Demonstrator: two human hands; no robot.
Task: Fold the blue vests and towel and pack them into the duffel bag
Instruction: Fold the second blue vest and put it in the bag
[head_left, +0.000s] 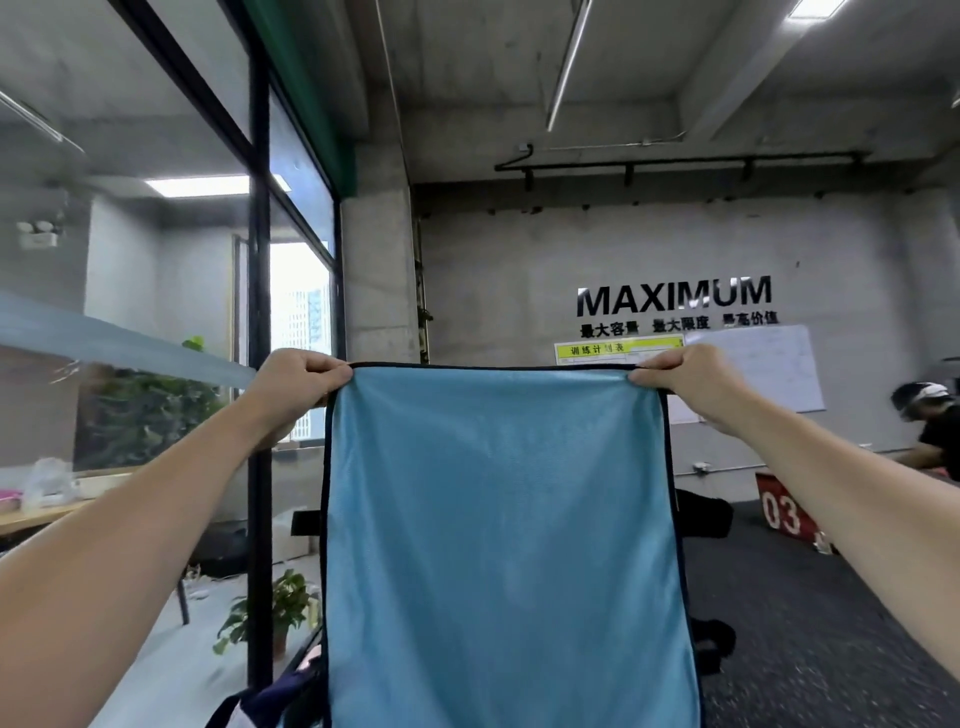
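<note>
Light-blue mesh cloth with dark navy edging (498, 545) hangs flat, its top corners pinched by the left hand (296, 382) and right hand (691, 382).

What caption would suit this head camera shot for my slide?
Both hands, left and right, pinch the top corners of a blue cloth, holding it up spread flat.

The blue cloth (498, 519) is showing fine mesh weave w/ slight sheen and dark fabric trim. At 12 o'clock, the wall (493, 270) is looking rough matt concrete; at 9 o'clock, the glass partition (156, 260) is reflecting, glossy.
</note>
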